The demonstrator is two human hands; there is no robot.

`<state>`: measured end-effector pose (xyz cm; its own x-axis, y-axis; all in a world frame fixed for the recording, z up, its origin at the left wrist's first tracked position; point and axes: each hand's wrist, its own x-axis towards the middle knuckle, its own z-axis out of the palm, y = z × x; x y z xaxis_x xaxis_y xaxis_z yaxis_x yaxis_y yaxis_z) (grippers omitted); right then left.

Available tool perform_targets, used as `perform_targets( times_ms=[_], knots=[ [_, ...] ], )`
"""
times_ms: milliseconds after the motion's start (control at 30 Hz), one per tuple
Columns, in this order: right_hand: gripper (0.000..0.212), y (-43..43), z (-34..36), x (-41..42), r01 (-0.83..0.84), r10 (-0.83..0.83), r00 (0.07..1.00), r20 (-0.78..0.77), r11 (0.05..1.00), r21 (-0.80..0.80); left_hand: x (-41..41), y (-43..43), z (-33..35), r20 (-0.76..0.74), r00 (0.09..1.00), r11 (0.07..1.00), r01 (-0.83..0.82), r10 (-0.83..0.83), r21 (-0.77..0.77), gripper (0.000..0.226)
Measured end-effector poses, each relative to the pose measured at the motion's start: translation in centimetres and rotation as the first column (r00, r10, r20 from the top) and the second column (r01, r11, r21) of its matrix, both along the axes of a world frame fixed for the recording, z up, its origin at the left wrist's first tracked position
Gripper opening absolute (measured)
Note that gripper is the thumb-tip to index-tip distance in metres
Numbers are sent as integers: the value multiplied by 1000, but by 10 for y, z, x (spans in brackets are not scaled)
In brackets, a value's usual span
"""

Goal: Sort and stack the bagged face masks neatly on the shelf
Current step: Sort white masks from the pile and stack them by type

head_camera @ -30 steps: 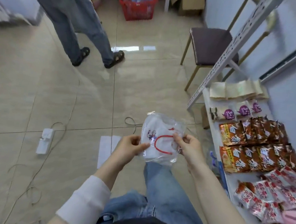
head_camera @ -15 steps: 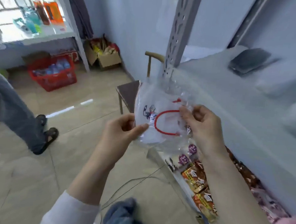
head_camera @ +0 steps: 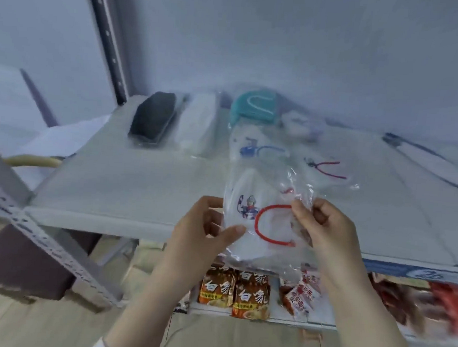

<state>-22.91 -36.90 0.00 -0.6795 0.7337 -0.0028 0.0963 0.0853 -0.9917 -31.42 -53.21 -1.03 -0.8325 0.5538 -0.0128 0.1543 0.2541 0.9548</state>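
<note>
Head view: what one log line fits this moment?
hands: left hand, right hand grip red-loop bagged mask | where: at shelf front edge | status: not yet stacked

Clear-bagged red-looped mask (head_camera: 257, 223) above shelf (head_camera: 119, 193)

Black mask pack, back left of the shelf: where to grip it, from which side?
Pinch the black mask pack at its near short end, coming from the front across the shelf. It lies flat, long axis front to back, and the white pack crowds its right side.
</note>
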Motion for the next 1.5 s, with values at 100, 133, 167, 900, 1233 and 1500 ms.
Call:
perform_targets(
  times_ms=[100,133,167,900,1233,1500],
  knots=[
    [25,54,2,13,112,-113,993,35,993,42,4,62,3,-45,996,997,76,-76,-6,27],
    [25,74,5,13,121,-125,991,43,990,73,5,82,6,-74,994,997,81,-82,-13,27],
    [25,95,8,9,114,-122,991,60,986,124,5,102,11,-96,993,997,72,-73,-17,26],
    [59,243,-13,-55,-60,-145,894,424,899,434,-18,255,28,-785,607,843,-352,-126,-408,37],
    [47,364,-7,107,-2,-339,842,421,777,629,75,403,25,-700,495,826,66,-515,-560,44],
    [50,491,-17,285,80,-444,786,429,762,642,211,535,-2,-617,486,777,262,-619,-573,44]
  ],
)
